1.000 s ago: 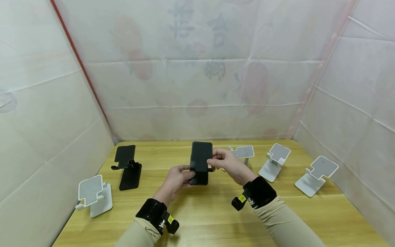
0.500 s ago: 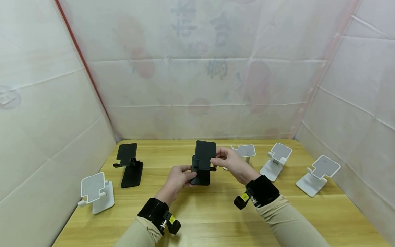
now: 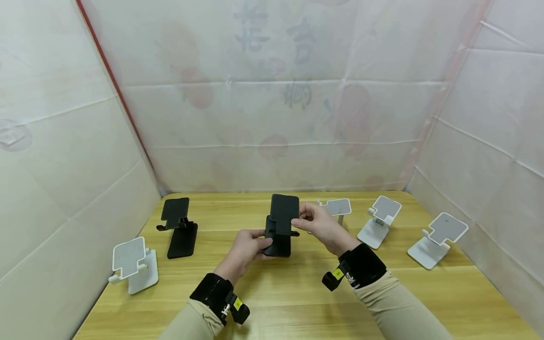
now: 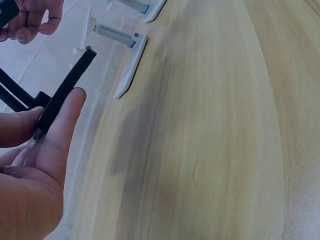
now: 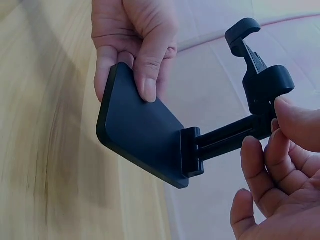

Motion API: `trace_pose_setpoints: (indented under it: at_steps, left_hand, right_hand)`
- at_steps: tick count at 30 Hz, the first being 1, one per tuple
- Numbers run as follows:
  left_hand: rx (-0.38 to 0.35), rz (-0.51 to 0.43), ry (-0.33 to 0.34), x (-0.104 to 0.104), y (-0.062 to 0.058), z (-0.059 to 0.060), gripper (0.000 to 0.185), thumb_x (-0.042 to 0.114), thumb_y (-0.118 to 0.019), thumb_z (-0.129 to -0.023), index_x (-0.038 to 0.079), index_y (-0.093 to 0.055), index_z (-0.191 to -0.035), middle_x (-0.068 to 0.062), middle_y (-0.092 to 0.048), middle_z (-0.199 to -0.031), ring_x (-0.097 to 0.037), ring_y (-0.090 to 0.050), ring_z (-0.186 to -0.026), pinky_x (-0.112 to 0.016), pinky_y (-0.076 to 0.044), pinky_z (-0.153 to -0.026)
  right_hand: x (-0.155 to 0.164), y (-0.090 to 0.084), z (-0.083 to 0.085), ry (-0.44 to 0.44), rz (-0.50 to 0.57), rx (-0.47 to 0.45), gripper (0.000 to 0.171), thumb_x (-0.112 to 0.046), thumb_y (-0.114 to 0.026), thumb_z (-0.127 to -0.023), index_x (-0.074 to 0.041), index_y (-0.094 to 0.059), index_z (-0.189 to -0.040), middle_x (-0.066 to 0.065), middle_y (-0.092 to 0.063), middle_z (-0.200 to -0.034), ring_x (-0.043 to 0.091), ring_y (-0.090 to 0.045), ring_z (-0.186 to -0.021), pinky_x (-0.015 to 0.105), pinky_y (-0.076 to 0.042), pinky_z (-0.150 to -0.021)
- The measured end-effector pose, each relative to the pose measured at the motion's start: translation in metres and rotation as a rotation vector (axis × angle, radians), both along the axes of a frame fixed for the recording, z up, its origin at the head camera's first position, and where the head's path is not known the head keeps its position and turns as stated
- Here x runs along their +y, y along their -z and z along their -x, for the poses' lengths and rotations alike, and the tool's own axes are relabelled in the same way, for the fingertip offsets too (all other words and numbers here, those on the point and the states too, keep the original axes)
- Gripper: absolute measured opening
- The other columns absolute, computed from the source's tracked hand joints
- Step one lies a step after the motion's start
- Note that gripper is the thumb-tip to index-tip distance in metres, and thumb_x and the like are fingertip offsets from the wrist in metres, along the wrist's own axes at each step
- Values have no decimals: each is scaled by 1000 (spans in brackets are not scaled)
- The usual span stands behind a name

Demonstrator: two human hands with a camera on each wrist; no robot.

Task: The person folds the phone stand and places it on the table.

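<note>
Above the table, both hands hold a black phone stand (image 3: 284,208) with its folding arm extended. My left hand (image 3: 246,248) pinches the flat base between thumb and fingers; the right wrist view shows the thumb on the top face of the base (image 5: 140,125). My right hand (image 3: 320,226) is at the right side of the upper plate. In the right wrist view its thumb and fingers pinch the stand where the arm (image 5: 227,142) meets the phone holder (image 5: 270,85). The plate's back side is hidden in the head view.
Another black phone stand (image 3: 180,241) and a white one (image 3: 142,271) stand at the left of the wooden table (image 3: 289,307). Three white stands are on the right: one partly behind my right hand (image 3: 338,207), one beyond it (image 3: 374,233), one near the edge (image 3: 428,255). Cloth walls enclose the table.
The upper plate has swung away from the base and shifted slightly right, so more of the base shows at its left. Both hands keep their grip and have moved slightly right.
</note>
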State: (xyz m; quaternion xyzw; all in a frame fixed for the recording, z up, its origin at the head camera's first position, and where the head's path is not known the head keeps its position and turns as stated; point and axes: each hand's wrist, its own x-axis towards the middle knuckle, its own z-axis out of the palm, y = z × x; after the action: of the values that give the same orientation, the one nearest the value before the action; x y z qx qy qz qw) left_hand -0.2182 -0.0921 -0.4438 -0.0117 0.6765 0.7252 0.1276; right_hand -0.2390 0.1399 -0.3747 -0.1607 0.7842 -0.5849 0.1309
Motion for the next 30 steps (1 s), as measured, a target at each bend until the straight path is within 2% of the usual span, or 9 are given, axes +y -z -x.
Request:
trace_pose_setpoints:
  at_steps: [5, 9, 16, 23, 30]
  left_hand:
    - [4, -24, 8, 1, 1, -3, 44, 3, -64, -99, -10, -55, -141, -28, -67, -123, -32, -74, -100, -40, -65, -81]
    - [7, -51, 25, 1, 2, -4, 43, 3, -65, -98, -10, -57, -138, -28, -68, -122, -33, -75, -98, -41, -65, -81]
    - [7, -87, 52, 3, -1, -8, 46, 5, -65, -99, -10, -54, -141, -28, -67, -124, -33, -75, -97, -42, -64, -83]
    - [-15, -107, 65, 5, -4, -9, 45, 3, -63, -100, -11, -53, -141, -28, -66, -125, -35, -74, -100, -45, -63, -87]
    - [-17, -107, 77, 6, -3, -12, 46, 3, -64, -100, -12, -52, -142, -29, -65, -126, -36, -74, -100, -47, -62, -88]
  right_hand:
    - [-4, 1, -3, 36, -78, 66, 15, -15, -66, -101, -7, -54, -99, 7, -53, -97, 28, -50, -90, 35, -42, -75]
    - [-8, 5, -5, 79, -151, 151, 17, -15, -68, -100, -9, -53, -96, 7, -53, -93, 25, -50, -93, 38, -40, -77]
    - [-9, 13, -4, 137, -309, 377, 20, -18, -70, -99, -13, -51, -94, 2, -54, -88, 24, -49, -85, 40, -36, -74]
    - [-10, 17, -3, 155, -392, 570, 24, -15, -71, -97, -12, -49, -90, 1, -51, -84, 18, -45, -75, 34, -37, -68]
    - [-8, 25, 2, 172, -440, 810, 31, -10, -75, -93, -12, -46, -81, -2, -45, -75, 15, -40, -70, 32, -33, -65]
